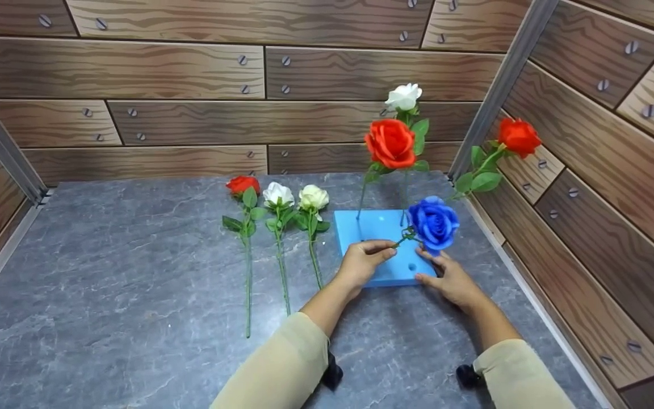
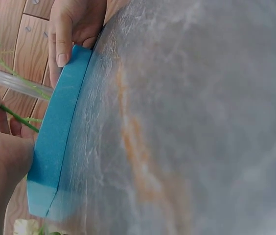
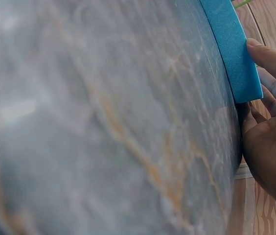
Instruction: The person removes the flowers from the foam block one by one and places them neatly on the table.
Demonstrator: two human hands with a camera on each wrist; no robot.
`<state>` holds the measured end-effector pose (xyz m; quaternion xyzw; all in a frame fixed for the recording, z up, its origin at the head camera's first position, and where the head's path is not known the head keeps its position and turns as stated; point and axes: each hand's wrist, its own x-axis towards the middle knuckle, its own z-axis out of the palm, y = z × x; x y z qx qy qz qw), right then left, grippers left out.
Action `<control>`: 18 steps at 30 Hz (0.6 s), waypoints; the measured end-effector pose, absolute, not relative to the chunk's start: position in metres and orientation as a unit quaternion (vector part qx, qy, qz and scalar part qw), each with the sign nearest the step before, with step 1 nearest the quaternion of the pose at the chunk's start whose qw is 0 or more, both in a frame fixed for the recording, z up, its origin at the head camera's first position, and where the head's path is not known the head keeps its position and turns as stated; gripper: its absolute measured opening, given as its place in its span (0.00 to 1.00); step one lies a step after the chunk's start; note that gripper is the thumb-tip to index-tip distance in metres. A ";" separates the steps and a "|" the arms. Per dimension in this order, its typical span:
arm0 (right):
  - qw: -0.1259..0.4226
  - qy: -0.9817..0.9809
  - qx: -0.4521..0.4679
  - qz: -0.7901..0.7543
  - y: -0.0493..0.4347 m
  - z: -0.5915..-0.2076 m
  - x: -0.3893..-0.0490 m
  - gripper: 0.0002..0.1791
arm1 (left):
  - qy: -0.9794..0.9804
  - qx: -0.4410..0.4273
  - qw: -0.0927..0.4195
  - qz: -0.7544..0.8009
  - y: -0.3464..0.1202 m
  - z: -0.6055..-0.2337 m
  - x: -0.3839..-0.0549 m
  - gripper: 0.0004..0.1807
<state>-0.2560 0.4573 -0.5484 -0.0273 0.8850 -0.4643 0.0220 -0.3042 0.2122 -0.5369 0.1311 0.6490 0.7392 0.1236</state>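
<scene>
The right hand (image 1: 456, 282) was bent round the near right corner of a blue block (image 1: 381, 227), thumb on the front and fingers by the right side. The left hand (image 1: 361, 262) was over the block's left part, with thumb and finger pinched tight on the stem of a blue rose (image 1: 434, 222) — its bloom hung by the block's right edge. A hole (image 1: 412, 267) by the near right corner looked bare.

Left of the block, three roses lay flat on the table (image 1: 151, 272), heads toward the far edge: a cream rose (image 1: 313, 197), a white one (image 1: 278, 195) and a red one (image 1: 243, 184). Those looked left to do.

Farther back, three were up: a big red rose (image 1: 390, 144) near the block's far left corner, a tall white rose (image 1: 404, 96) by the far edge, and a tipping red rose (image 1: 520, 137) out past the right edge. I'd call it about half done — three up, one in hand.

The table's near edge was cut off. The left arm (image 1: 318, 309) hid the end of the cream rose's stem. I couldn't tell if the blue rose's stem was in a hole, because the hand and block hid its tip. The blue bloom hid the tipping red rose's foot.
</scene>
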 end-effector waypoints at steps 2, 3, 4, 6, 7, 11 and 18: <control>0.020 0.886 -0.030 -0.462 0.458 -0.549 -0.257 0.39 | 0.646 0.134 0.123 0.742 0.212 -0.537 -0.304 0.13; 0.022 0.884 -0.034 -0.465 0.458 -0.548 -0.257 0.39 | 0.645 0.135 0.122 0.743 0.212 -0.536 -0.305 0.13; 0.025 0.881 -0.032 -0.471 0.458 -0.548 -0.257 0.39 | 0.642 0.136 0.119 0.745 0.211 -0.536 -0.304 0.13; 0.030 0.879 -0.031 -0.475 0.457 -0.547 -0.257 0.40 | 0.640 0.138 0.111 0.748 0.210 -0.535 -0.303 0.12; 0.032 0.878 -0.031 -0.477 0.457 -0.547 -0.258 0.40 | 0.638 0.139 0.107 0.750 0.209 -0.534 -0.303 0.12; 0.027 0.879 -0.034 -0.475 0.455 -0.546 -0.259 0.38 | 0.633 0.149 0.084 0.755 0.207 -0.528 -0.301 0.12; 0.007 0.873 -0.002 -0.488 0.455 -0.549 -0.254 0.35 | 0.636 0.205 0.057 0.742 0.199 -0.512 -0.293 0.10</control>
